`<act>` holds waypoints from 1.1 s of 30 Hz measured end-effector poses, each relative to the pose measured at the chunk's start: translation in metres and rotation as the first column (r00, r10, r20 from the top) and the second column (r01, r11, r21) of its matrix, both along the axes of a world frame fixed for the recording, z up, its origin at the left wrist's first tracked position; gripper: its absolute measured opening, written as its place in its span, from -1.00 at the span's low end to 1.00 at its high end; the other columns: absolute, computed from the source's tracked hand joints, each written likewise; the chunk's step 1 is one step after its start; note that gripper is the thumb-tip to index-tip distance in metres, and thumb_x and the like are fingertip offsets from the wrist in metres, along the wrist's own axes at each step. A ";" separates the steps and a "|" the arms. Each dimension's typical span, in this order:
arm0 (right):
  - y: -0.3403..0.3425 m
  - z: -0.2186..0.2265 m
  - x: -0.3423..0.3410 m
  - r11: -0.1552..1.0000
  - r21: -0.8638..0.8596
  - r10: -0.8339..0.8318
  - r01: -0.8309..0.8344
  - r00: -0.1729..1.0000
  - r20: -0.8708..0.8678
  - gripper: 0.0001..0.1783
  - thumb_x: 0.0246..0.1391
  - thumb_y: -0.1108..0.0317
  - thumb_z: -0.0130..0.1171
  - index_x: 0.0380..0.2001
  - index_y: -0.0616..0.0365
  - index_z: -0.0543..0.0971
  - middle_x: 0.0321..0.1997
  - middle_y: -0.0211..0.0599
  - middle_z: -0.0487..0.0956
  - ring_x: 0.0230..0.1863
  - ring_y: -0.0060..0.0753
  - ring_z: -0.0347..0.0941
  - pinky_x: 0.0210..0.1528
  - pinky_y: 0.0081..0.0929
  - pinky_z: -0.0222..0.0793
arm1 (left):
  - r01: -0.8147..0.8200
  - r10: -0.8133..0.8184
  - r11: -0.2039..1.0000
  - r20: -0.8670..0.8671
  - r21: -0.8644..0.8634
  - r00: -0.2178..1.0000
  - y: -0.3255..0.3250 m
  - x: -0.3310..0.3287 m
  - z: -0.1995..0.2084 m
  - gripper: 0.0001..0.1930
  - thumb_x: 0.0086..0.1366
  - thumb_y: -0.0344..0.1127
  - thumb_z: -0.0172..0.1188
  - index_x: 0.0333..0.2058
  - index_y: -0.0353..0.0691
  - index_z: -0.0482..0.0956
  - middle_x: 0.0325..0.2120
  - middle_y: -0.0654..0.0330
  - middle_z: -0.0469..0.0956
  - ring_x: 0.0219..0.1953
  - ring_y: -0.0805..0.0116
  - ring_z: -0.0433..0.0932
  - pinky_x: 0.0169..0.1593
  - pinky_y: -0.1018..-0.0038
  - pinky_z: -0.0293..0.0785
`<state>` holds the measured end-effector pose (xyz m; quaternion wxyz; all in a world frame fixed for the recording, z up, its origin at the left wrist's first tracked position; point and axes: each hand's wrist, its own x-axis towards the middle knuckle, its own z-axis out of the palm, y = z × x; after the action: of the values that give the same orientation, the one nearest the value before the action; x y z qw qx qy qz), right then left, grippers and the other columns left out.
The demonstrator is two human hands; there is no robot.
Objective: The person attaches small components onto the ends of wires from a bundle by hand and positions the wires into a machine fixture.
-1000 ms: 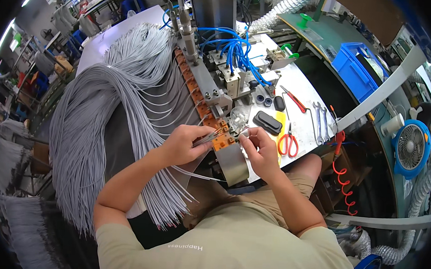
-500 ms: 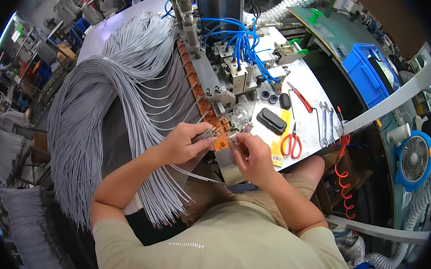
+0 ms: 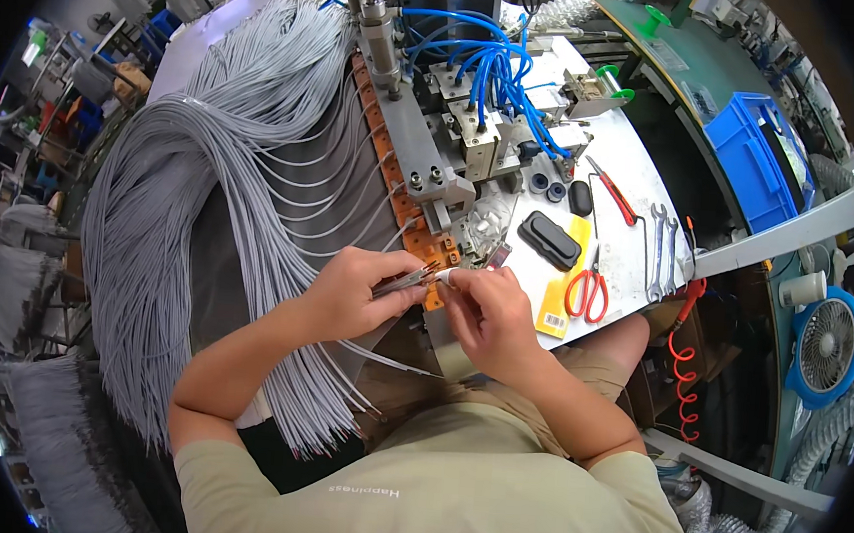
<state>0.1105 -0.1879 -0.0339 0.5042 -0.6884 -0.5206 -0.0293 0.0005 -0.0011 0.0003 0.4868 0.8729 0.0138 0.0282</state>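
Note:
A few grey cable ends (image 3: 402, 283) with bare coppery tips are pinched in my left hand (image 3: 358, 291). My right hand (image 3: 491, 319) closes its thumb and fingers on a small white piece (image 3: 445, 277), which meets those tips. Both hands are above the near end of an orange fixture rail (image 3: 390, 170). Single grey cables run to the rail from a large bundle of grey cables (image 3: 144, 207) on the left. My fingers partly hide the white piece, so its exact kind is unclear.
Beyond the rail stands a metal press machine (image 3: 408, 117) with blue air tubes (image 3: 496, 63). On the white tabletop at right lie a black case (image 3: 549, 239), red-handled scissors (image 3: 586, 296), a yellow packet (image 3: 554, 310), wrenches (image 3: 658, 253) and a red-handled tool (image 3: 617, 198).
My hands have come together, bringing the white piece in my right hand against the wire tips in my left. The whole view has shifted slightly.

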 end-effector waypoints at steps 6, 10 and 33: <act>0.001 -0.002 -0.002 1.000 0.027 -0.001 0.002 0.998 -0.056 -0.85 0.01 0.56 0.32 -0.31 0.22 0.58 -0.55 -0.33 0.53 -0.60 -0.31 0.30 -0.39 -0.39 0.22 | -0.036 0.036 0.999 0.026 0.003 0.999 -0.004 -0.001 -0.001 -0.83 0.27 -0.47 0.25 -0.18 -0.39 0.61 -0.49 0.17 0.66 -0.47 0.52 0.64 -0.35 0.59 0.52; 0.003 0.000 -0.002 1.000 0.020 -0.013 0.015 0.996 -0.086 -0.86 0.03 0.54 0.32 -0.31 0.22 0.58 -0.58 -0.35 0.51 -0.62 -0.34 0.28 -0.39 -0.39 0.23 | -0.031 0.031 0.999 0.033 0.014 0.999 -0.004 0.000 0.003 -0.82 0.27 -0.45 0.27 -0.18 -0.39 0.60 -0.51 0.17 0.65 -0.49 0.53 0.62 -0.37 0.58 0.51; 0.016 -0.030 0.031 0.975 -0.180 -0.214 0.130 0.768 -0.603 -0.82 0.19 0.42 0.23 -0.41 0.21 0.43 -0.62 -0.49 0.35 -0.59 -0.66 0.18 -0.49 -0.55 0.12 | -0.132 0.114 0.991 0.470 0.004 0.875 -0.020 -0.010 0.028 -0.85 0.29 -0.40 0.25 -0.20 -0.31 0.57 -0.40 0.16 0.68 -0.57 0.45 0.60 -0.45 0.56 0.49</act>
<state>0.1420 -0.1722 -0.0635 0.5969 -0.7355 -0.2619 0.1850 -0.0097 -0.0215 0.0287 0.4572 0.8462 -0.0493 0.2693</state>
